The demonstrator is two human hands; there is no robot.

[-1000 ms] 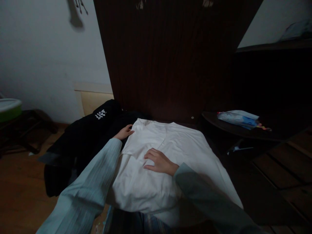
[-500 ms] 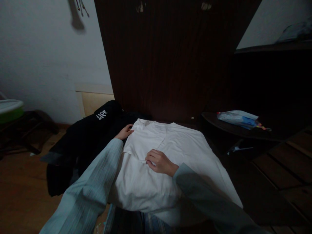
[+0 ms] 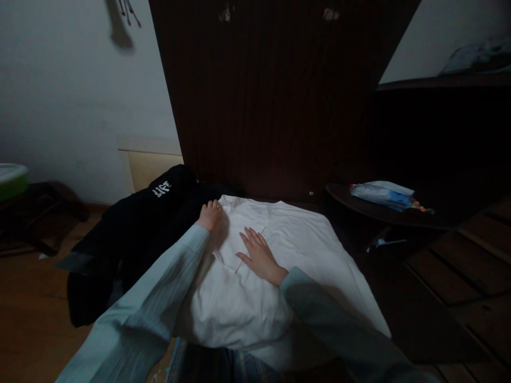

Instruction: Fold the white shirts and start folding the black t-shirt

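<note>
A white shirt [image 3: 303, 250] lies spread out in front of me, its left sleeve turned inward over the body. My right hand [image 3: 261, 255] rests flat on that folded part, fingers stretched and apart. At the shirt's upper left edge, my left hand [image 3: 210, 215] has its fingers bent over the cloth; the fingertips are partly hidden. Soft wrinkles run across the lower part of the shirt, which hangs toward my lap.
Black clothing [image 3: 147, 218] with white lettering is heaped at the left. On the right, a plastic packet [image 3: 383, 194] lies on a dark rounded shelf [image 3: 339, 197]. A tall dark panel [image 3: 255, 106] stands behind the shirt. A green tub [image 3: 14, 181] sits at far left.
My right hand has let go of the folded sleeve's edge and flattened onto it. My left hand has shifted slightly right, onto the fold. The folded sleeve's lower edge has drawn in.
</note>
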